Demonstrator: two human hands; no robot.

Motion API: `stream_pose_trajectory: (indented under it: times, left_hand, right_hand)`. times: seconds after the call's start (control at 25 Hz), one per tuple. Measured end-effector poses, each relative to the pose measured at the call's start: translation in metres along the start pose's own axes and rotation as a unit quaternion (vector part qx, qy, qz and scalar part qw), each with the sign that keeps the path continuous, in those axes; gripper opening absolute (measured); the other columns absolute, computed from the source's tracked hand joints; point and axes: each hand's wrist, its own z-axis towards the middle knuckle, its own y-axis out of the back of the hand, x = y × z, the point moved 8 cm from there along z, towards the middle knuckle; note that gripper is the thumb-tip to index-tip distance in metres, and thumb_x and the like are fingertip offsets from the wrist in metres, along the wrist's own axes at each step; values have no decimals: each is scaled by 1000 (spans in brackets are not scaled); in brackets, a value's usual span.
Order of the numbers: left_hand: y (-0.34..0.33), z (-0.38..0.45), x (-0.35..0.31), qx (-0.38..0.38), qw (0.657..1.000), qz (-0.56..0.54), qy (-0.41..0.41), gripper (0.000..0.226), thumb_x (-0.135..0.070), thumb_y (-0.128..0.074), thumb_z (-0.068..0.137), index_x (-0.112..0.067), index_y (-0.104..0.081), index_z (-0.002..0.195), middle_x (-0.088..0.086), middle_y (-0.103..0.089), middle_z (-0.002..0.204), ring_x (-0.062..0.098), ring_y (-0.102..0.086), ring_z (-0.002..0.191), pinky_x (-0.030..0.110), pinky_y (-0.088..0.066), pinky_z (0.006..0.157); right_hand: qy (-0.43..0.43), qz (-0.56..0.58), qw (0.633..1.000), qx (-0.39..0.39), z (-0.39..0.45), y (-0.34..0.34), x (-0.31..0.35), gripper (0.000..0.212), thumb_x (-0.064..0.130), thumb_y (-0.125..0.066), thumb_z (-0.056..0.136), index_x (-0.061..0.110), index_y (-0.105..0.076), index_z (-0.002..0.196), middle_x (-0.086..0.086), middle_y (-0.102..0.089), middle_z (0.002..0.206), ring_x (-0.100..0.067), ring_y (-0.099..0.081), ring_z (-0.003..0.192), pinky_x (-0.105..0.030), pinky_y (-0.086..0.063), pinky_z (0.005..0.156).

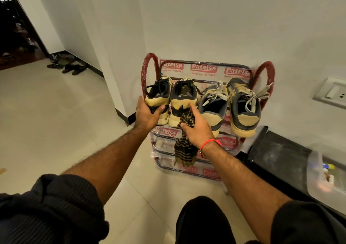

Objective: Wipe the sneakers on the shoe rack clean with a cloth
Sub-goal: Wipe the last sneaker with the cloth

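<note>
on the shoe rack (203, 68) by the wall, his left hand (148, 113) grips the heel of the leftmost sneaker (159, 95); his right hand (196, 128) clutches a striped cloth (185, 150) against the next sneaker (184, 97).

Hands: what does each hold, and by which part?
Left hand grips the leftmost sneaker by its heel. Right hand holds the striped cloth near its upper end.

left hand (148, 113) gripping sneaker (159, 97), right hand (198, 129) holding cloth (184, 148)
</note>
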Motion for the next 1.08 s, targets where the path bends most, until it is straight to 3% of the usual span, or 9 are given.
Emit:
stream_pose_trajectory:
  times: [0.12, 0.28, 0.36, 0.44, 0.52, 0.6, 0.76, 0.88, 1.08]
  left_hand:
    - [3, -39, -21, -102, 990, 97, -22, 88, -31, -76, 88, -21, -22, 157, 14, -12, 165, 37, -16, 150, 54, -24, 122]
    - [-19, -115, -67, -145, 974, 83, -150, 46, -41, -59, 95, -27, -47, 137, 8, -29, 152, 30, -30, 136, 51, -31, 108]
    - [-47, -142, -88, -84, 980, 53, -173, 35, -50, -43, 100, -26, -56, 123, 3, -46, 135, 21, -38, 122, 47, -35, 104]
    - [-87, -159, -102, 46, 990, -11, -134, 55, -65, -28, 98, -24, -61, 114, -2, -59, 118, 18, -49, 111, 48, -42, 102]
    - [-135, -186, -121, 202, 975, -80, -39, 82, -87, -24, 84, -26, -62, 124, 0, -67, 122, 21, -60, 115, 48, -47, 105]
    - [-175, -223, -142, 319, 941, -112, 21, 84, -88, -37, 83, -27, -61, 136, -4, -66, 131, 18, -59, 124, 44, -44, 112]
    - [-220, -252, -169, 287, 938, -195, 18, 33, -44, -63, 98, -18, -74, 115, 1, -77, 110, 19, -71, 107, 46, -54, 102]
    - [-232, -263, -182, 226, 949, -217, 23, 24, -44, -67, 95, -21, -74, 102, -3, -77, 99, 14, -72, 96, 39, -59, 91]
    - [-272, -298, -191, 317, 921, -227, 2, 20, -40, -61, 100, -26, -74, 104, -8, -74, 102, 8, -70, 100, 19, -56, 79]
  right_hand:
    - [7, 69, 997, -20, -12, 20, 2, 58, 18, -66, 94, 24, -43, 148, 0, -54, 142, -14, -48, 132, -31, -38, 113]
    - [41, 129, 988, -69, -31, 63, 2, 41, 22, -65, 95, 21, -57, 135, 2, -62, 130, -11, -56, 121, -38, -46, 107]
    - [42, 171, 979, -106, -42, 94, -4, 38, 21, -63, 96, 19, -58, 134, 4, -62, 129, -6, -57, 119, -31, -46, 107]
    - [32, 206, 968, -137, -55, 125, -11, 37, 23, -62, 97, 22, -58, 134, 7, -60, 127, -1, -57, 116, -24, -46, 105]
    - [21, 241, 954, -178, -68, 159, -30, 34, 28, -60, 98, 28, -58, 132, 4, -60, 133, -8, -56, 123, -33, -44, 109]
    - [-2, 274, 939, -207, -86, 194, -54, 34, 32, -58, 99, 30, -58, 132, -1, -61, 136, -13, -55, 127, -41, -44, 110]
    - [-62, 285, 921, -259, -129, 265, -107, 39, 33, -56, 100, 20, -56, 137, -5, -60, 136, -15, -58, 123, -37, -47, 107]
    - [-105, 233, 924, -285, -167, 306, -143, 35, 32, -58, 99, 16, -63, 129, -6, -67, 125, -18, -63, 116, -37, -51, 102]
    - [-184, 288, 916, -210, -209, 304, -199, 23, 30, -72, 89, 14, -74, 106, -7, -77, 100, -25, -71, 101, -39, -56, 91]
